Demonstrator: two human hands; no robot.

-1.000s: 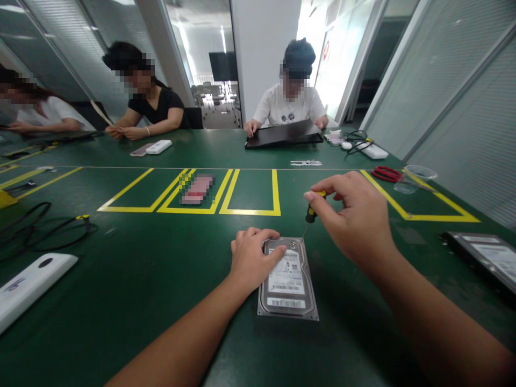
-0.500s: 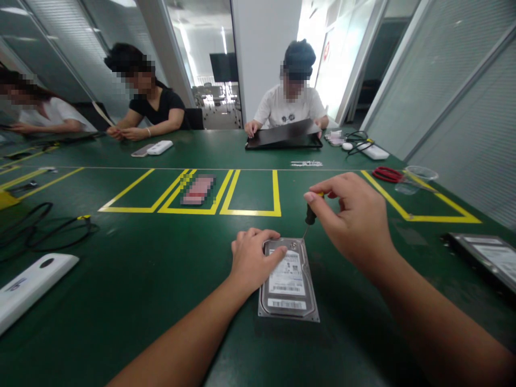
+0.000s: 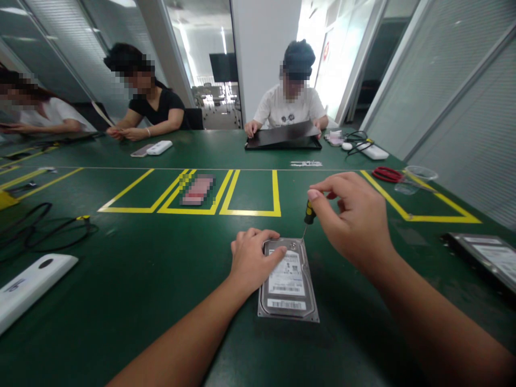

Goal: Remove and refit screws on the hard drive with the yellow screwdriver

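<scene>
A silver hard drive (image 3: 287, 285) with white labels lies flat on the green table. My left hand (image 3: 256, 258) grips its far left part, thumb on top of the label and fingers around the side and far edge. Between the thumb and fingers of my right hand (image 3: 350, 215) is a small black-and-yellow screwdriver (image 3: 309, 214), held slightly tilted. Its thin tip meets the drive's far right corner; a screw there is too small to make out.
At the right edge lies another hard drive (image 3: 489, 255). Farther back are red-handled scissors (image 3: 387, 174) and a clear plastic cup (image 3: 421, 173). A white power bank (image 3: 36, 285) and black cable (image 3: 48, 231) lie left. Several people sit across the table (image 3: 169, 301).
The screwdriver handle has turned in my right fingers, with more yellow showing, and the thumb and fingertips have shifted slightly. My left hand and the hard drive stay put.
</scene>
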